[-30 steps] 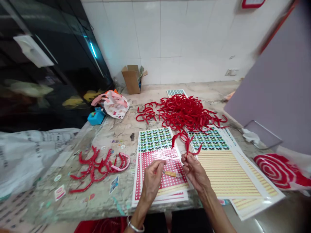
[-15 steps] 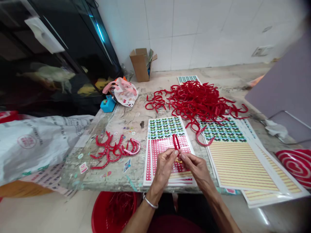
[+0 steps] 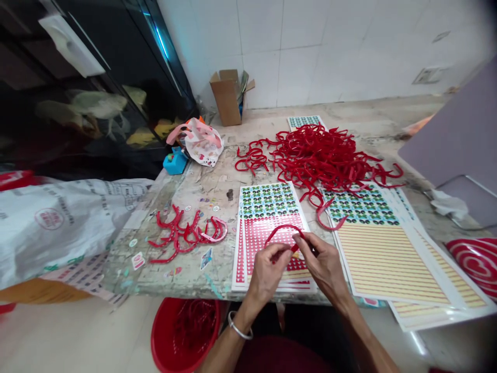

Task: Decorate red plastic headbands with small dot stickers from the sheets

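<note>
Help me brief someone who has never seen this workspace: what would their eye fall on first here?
Probably the tangled heap of red strips, toward the back of the table, right of centre. Next comes the looped red strip between the left hand and right hand, over heart-patterned sheets. A red bucket stands below the near edge, left of the hands.

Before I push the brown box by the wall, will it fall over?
The brown box might tip, since it looks taller than wide. It's probably light, being cardboard. Its open flaps would likely bend, because they stick out.
</note>
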Demonstrator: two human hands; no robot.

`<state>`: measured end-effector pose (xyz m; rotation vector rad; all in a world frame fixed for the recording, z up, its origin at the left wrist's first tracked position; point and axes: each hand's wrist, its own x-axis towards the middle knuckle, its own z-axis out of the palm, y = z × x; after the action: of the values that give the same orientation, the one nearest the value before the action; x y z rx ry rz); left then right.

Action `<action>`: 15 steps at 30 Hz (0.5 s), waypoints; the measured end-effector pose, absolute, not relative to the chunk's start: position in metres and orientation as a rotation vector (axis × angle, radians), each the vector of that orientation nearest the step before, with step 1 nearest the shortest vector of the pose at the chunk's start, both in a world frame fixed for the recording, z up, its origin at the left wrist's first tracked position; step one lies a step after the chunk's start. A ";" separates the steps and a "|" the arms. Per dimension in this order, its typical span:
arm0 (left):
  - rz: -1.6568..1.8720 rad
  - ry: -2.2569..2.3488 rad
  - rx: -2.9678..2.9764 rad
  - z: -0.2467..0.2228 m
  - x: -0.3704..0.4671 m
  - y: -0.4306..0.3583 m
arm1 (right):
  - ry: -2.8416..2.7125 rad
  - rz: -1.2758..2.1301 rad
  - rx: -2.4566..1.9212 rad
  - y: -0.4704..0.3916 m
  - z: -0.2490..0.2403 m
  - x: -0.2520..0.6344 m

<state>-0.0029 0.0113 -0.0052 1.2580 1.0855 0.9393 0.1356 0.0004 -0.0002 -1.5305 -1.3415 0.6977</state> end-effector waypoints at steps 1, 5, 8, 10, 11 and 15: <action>0.922 1.067 1.116 -0.006 -0.007 0.010 | -1.333 0.682 -1.551 -0.001 -0.002 0.138; 0.929 0.882 0.681 -0.005 -0.023 0.007 | -1.265 0.703 -1.582 -0.003 -0.008 0.146; 0.940 0.755 0.525 0.002 -0.028 0.007 | -1.236 0.782 -1.545 -0.002 -0.011 0.148; 0.914 0.739 0.533 0.006 -0.029 0.009 | -1.216 0.841 -1.517 0.000 -0.011 0.147; 0.895 0.739 0.547 0.008 -0.030 0.010 | -1.205 0.865 -1.503 0.000 -0.011 0.147; 0.828 0.734 0.555 0.016 -0.032 0.012 | -1.200 0.921 -1.430 0.007 -0.009 0.146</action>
<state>-0.0324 0.0120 0.0161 0.5551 0.7336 0.8281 0.1459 0.0074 -0.0087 -1.4302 -1.2004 0.9212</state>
